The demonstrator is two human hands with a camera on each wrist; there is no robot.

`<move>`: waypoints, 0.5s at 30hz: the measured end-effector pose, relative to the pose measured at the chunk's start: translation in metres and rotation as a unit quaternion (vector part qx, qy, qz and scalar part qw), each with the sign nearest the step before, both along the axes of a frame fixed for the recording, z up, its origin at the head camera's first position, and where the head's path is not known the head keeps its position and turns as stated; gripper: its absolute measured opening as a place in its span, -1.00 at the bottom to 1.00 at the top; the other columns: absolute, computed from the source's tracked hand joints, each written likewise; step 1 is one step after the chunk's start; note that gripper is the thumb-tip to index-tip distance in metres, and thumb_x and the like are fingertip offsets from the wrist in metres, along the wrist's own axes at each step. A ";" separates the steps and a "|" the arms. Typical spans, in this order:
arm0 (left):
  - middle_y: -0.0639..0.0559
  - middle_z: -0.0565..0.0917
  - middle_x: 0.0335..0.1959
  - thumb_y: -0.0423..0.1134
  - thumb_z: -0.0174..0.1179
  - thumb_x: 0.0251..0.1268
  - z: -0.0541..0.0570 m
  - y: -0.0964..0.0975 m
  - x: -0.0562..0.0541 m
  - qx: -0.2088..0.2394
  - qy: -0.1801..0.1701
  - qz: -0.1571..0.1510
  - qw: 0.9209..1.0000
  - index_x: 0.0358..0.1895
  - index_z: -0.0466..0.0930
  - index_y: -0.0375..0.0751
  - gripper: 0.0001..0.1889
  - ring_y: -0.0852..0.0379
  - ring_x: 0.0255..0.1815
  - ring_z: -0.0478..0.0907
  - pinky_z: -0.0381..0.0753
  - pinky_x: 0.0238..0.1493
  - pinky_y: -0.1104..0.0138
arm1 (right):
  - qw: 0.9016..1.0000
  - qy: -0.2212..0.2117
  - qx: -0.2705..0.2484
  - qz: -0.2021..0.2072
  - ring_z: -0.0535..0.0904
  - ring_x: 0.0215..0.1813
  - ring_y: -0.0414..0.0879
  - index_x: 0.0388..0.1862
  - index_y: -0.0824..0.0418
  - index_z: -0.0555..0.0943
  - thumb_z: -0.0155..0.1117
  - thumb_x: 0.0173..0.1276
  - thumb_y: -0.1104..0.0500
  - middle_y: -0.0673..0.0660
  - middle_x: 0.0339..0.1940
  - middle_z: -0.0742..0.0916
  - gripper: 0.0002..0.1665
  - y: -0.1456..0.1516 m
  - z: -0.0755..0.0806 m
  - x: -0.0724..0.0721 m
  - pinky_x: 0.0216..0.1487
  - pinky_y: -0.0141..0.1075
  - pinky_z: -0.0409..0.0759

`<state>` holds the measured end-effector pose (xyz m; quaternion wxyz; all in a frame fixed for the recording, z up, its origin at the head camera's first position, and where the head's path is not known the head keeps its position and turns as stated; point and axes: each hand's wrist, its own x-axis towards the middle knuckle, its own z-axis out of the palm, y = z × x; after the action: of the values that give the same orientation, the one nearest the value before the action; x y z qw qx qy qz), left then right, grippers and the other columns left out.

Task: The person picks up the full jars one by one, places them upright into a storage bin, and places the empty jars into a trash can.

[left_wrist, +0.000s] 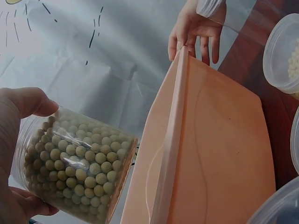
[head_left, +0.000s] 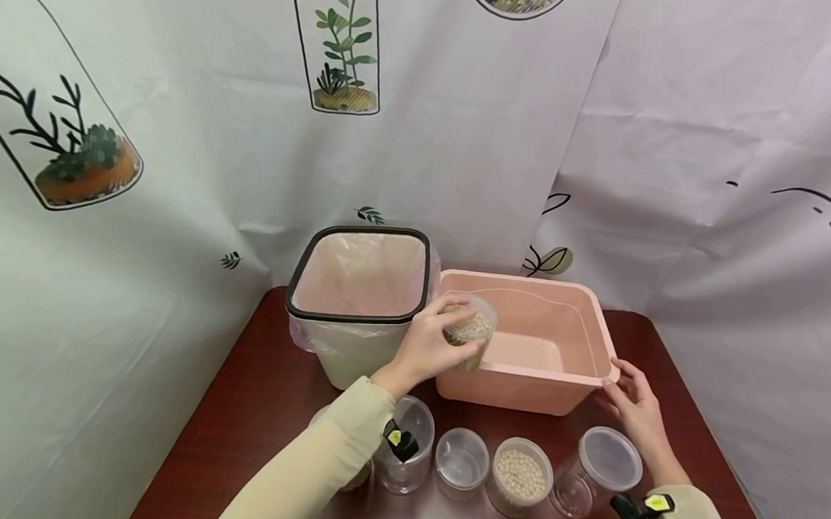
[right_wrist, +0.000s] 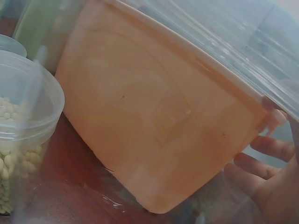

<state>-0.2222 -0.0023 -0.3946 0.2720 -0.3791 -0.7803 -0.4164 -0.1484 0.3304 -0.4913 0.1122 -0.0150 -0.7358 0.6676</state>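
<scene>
My left hand grips a clear jar full of small greenish-beige balls, thumb on one side and fingers on the other. The jar is tilted over the near left part of a pink plastic bin. Part of the jar is covered by the fingers in the head view. At the bin's near right corner, my right hand holds the rim between thumb and fingers. The right wrist view shows those fingers at the bin's corner, partly blurred behind clear plastic.
A bin with a black rim and a clear liner stands left of the pink bin. Along the front are a jar of pale balls, a small clear tub, a clear jar and a lidded jar. Another container is half hidden under the left sleeve.
</scene>
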 end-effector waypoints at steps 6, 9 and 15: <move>-0.10 0.58 -0.04 -0.26 0.46 -0.16 -0.002 0.004 -0.006 -0.008 -0.040 0.016 0.999 -0.12 0.67 -0.33 -0.58 0.04 -0.02 0.54 0.53 -0.07 0.37 | 1.000 0.003 -0.002 -0.001 0.54 -0.15 -0.45 0.34 0.27 0.17 0.08 0.41 0.19 0.30 0.04 0.41 -0.41 0.000 -0.001 0.000 -0.19 -0.39 0.60; -0.09 0.59 -0.05 -0.25 0.46 -0.17 -0.003 0.007 -0.011 -0.010 -0.054 0.027 0.998 -0.13 0.68 -0.32 -0.58 0.05 -0.03 0.55 0.53 -0.06 0.37 | 1.000 0.005 -0.003 0.000 0.55 -0.15 -0.43 0.34 0.27 0.18 0.09 0.40 0.19 0.12 -0.02 0.49 -0.41 0.001 -0.002 0.000 -0.19 -0.38 0.60; -0.08 0.59 -0.05 -0.23 0.46 -0.16 -0.003 0.014 -0.024 -0.021 -0.074 0.052 0.996 -0.12 0.67 -0.31 -0.57 0.05 -0.04 0.55 0.51 -0.04 0.36 | 1.000 0.011 -0.009 0.001 0.56 -0.15 -0.40 0.33 0.27 0.19 0.10 0.40 0.20 -0.02 -0.07 0.53 -0.42 0.002 -0.003 0.000 -0.21 -0.37 0.61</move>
<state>-0.2459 0.0114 -0.3980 0.2267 -0.3117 -0.8254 -0.4126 -0.1484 0.3320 -0.4943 0.1193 -0.0079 -0.7289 0.6741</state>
